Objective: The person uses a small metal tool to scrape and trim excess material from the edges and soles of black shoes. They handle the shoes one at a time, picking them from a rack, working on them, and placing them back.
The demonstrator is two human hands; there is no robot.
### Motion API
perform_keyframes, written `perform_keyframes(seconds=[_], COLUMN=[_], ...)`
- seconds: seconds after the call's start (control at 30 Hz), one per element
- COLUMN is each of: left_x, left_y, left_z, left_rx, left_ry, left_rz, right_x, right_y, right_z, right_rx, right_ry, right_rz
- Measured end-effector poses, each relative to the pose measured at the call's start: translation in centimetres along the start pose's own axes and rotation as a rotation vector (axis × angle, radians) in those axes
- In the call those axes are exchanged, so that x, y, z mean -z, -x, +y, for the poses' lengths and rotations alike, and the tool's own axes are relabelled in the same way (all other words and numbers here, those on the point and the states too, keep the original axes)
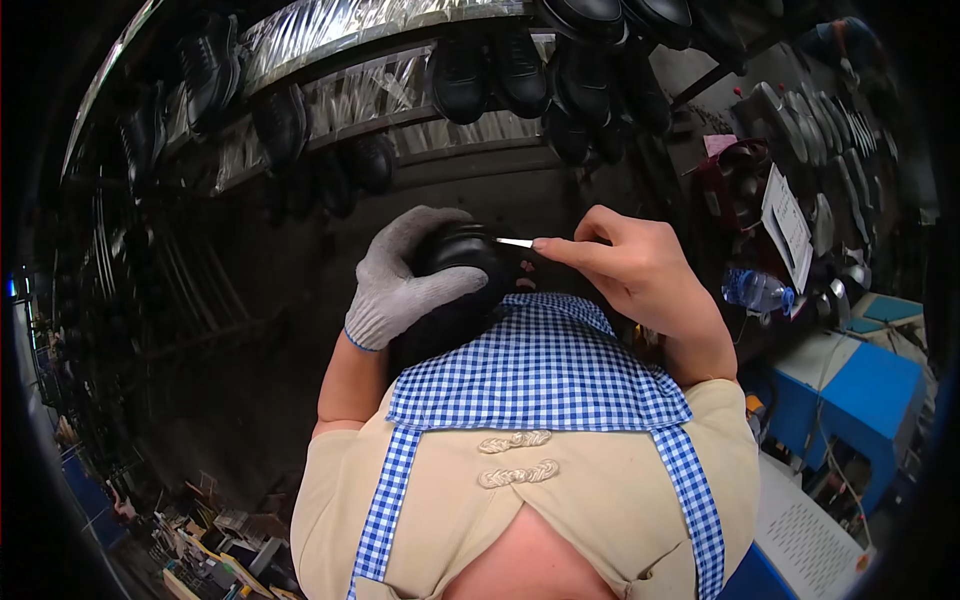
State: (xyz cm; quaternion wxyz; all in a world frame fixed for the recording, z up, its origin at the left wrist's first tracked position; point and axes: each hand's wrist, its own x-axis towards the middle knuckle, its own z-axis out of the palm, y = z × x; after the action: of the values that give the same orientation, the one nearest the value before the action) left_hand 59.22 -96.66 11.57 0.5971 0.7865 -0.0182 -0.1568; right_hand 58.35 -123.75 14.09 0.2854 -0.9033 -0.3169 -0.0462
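Observation:
A glossy black shoe (462, 252) is held close in front of my apron. My left hand (392, 288), in a grey knitted glove, is closed around it, the thumb lying across the near side and the fingers over the far side. From the right, my bare right hand (632, 262) pinches a thin, whitish, pointed strip (514, 242) between thumb and fingers. The strip's far end meets the shoe's right edge; whether it is a blade or some other tool I cannot tell. The shoe's underside is hidden.
Ahead, a rack (390, 118) wrapped in shiny film carries several black shoes (490, 75). On the right are a plastic bottle (757, 290), white paper (787, 228), a dark red container (738, 180) and a blue and white machine (850, 385).

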Motion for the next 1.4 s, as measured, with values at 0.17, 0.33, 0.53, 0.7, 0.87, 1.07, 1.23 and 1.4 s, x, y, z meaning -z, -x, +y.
perform_keyframes(seconds=[0.17,0.33,0.53,0.7,0.87,1.07,1.23,1.4], left_x=[-0.1,-0.1,0.3,0.6,3.2,8.6,5.1,3.0], left_y=[0.1,0.2,0.5,0.5,0.0,-3.9,-4.8,-2.6], left_z=[-0.2,0.2,0.3,0.0,-0.7,-7.7,-9.9,-12.4], left_rx=[-0.009,-0.006,-0.034,-0.006,-0.082,-0.271,-0.073,0.096], left_ry=[0.006,-0.016,-0.035,0.058,0.336,1.422,1.355,1.073], left_rz=[0.001,0.002,-0.021,-0.035,0.097,-0.195,0.379,0.293], right_x=[-0.2,-0.1,-1.3,-2.2,-4.3,-8.4,-8.9,-7.0], right_y=[-0.6,-0.7,-1.2,-0.2,0.3,1.3,-0.1,-1.6], right_z=[-0.3,-0.2,0.0,0.9,2.1,1.8,1.8,2.0], right_rx=[0.012,0.02,-0.029,-0.066,-0.111,-0.286,-0.124,-0.256], right_ry=[-0.011,-0.007,-0.142,-0.366,-0.527,-0.416,-0.541,-0.945], right_rz=[-0.06,-0.062,0.076,0.06,0.114,-0.065,0.139,0.182])
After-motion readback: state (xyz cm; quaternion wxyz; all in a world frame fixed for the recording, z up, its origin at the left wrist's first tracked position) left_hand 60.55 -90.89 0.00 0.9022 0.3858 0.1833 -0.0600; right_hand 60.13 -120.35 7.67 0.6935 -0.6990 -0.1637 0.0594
